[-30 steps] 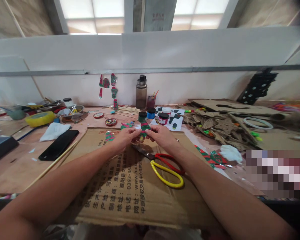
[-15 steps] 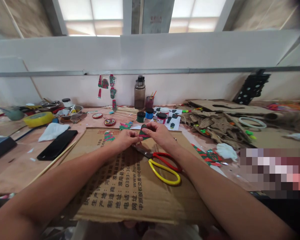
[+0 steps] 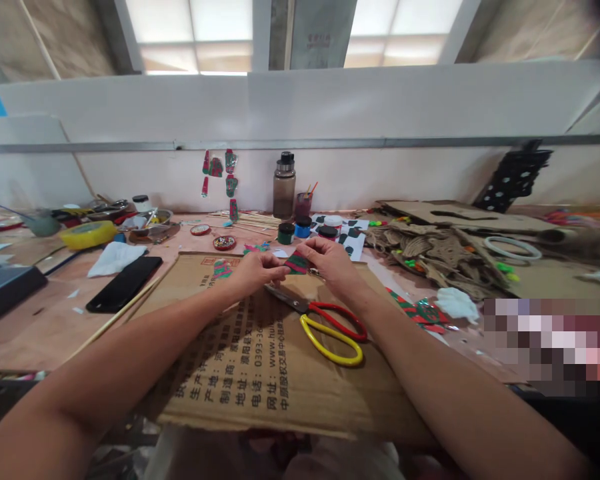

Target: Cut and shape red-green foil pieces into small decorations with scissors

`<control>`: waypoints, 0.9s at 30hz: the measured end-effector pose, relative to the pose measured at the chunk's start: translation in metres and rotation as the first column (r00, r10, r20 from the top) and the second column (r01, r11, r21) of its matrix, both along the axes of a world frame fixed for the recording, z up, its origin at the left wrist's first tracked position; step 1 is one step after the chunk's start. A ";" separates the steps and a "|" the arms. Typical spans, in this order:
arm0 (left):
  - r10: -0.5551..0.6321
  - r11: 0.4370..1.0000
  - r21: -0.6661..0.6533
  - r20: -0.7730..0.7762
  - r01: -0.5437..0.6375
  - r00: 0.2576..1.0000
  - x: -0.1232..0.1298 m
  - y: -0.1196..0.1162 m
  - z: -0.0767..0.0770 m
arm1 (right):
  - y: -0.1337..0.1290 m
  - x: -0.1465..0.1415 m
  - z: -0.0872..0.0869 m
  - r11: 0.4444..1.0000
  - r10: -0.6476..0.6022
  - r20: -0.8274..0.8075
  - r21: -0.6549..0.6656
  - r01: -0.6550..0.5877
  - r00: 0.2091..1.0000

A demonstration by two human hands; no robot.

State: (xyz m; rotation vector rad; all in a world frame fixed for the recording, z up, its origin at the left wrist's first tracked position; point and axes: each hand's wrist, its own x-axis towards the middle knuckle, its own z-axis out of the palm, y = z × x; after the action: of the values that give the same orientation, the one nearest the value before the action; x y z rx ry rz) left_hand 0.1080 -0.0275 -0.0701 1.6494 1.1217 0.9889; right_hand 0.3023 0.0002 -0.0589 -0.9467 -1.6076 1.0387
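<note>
My left hand [image 3: 258, 273] and my right hand [image 3: 329, 267] meet above the far part of a printed cardboard sheet [image 3: 330, 400]. Between them is a small green and red patterned piece [image 3: 297, 262], pinched by the fingers of both hands. Scissors [image 3: 330, 330] with one red and one yellow handle lie on the cardboard just below, blades toward my left hand. Another patterned piece [image 3: 222, 269] lies on the cardboard left of my left hand.
Behind the hands stand paint jars [image 3: 286, 233], a bottle [image 3: 285, 187] and a dish of beads [image 3: 225, 243]. A black phone [image 3: 125, 285] and yellow tape roll [image 3: 87, 235] are left. Brown rope [image 3: 415, 243] and a white wad [image 3: 457, 305] lie right.
The small patterned piece has turned in my fingers and shows more of its face. My hands are slightly farther apart. The whole view has shifted a little.
</note>
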 end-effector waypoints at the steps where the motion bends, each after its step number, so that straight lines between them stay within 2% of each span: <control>1: 0.005 1.000 -0.009 0.006 -0.005 1.000 0.000 0.000 0.002 | 0.001 0.000 -0.001 1.000 -0.001 -0.020 -0.012 0.001 1.000; 4: 0.052 0.998 -0.024 0.052 -0.051 0.997 -0.001 0.001 0.005 | 0.004 0.000 -0.002 0.999 0.026 -0.038 -0.042 -0.027 0.999; 7: 0.064 0.998 -0.017 0.087 -0.063 0.994 0.000 0.002 0.005 | 0.005 0.002 -0.002 0.998 0.067 0.048 -0.013 -0.066 0.997; 11: 0.071 0.996 -0.054 0.092 -0.066 0.993 -0.006 0.009 0.007 | 0.010 0.007 -0.004 0.999 0.027 0.086 -0.027 -0.025 0.996; 14: 0.223 0.975 -0.049 0.152 -0.218 0.963 -0.026 0.021 0.013 | 0.018 0.011 -0.009 0.996 -0.052 0.080 -0.061 0.057 0.995; 17: 0.415 0.909 -0.012 0.143 -0.418 0.899 -0.057 0.033 0.023 | 0.024 0.014 -0.013 0.992 -0.099 0.173 -0.062 0.112 0.980; 19: 0.517 0.855 0.060 -0.007 -0.516 0.856 -0.079 0.038 0.028 | 0.026 0.015 -0.015 0.990 -0.108 0.270 -0.057 0.127 0.957; 20: 0.552 0.833 0.124 -0.130 -0.539 0.824 -0.089 0.039 0.030 | 0.026 0.015 -0.015 0.990 -0.105 0.314 -0.056 0.129 0.944; 22: 0.584 0.811 0.233 -0.382 -0.537 0.717 -0.104 0.040 0.032 | 0.024 0.014 -0.015 0.990 -0.098 0.374 -0.061 0.130 0.922; 25: 0.509 0.845 0.249 -0.646 -0.474 0.569 -0.119 0.043 0.029 | 0.020 0.013 -0.014 0.989 -0.103 0.420 -0.055 0.139 0.902; 27: 0.429 0.878 0.206 -0.740 -0.432 0.518 -0.123 0.046 0.026 | 0.019 0.012 -0.013 0.986 -0.117 0.448 -0.053 0.157 0.887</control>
State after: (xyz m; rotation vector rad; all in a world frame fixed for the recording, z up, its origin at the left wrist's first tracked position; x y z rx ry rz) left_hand -0.0150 0.0183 -0.0440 1.8837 2.2109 0.5134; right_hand 0.3148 0.0194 -0.0722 -1.4160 -1.8388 0.8367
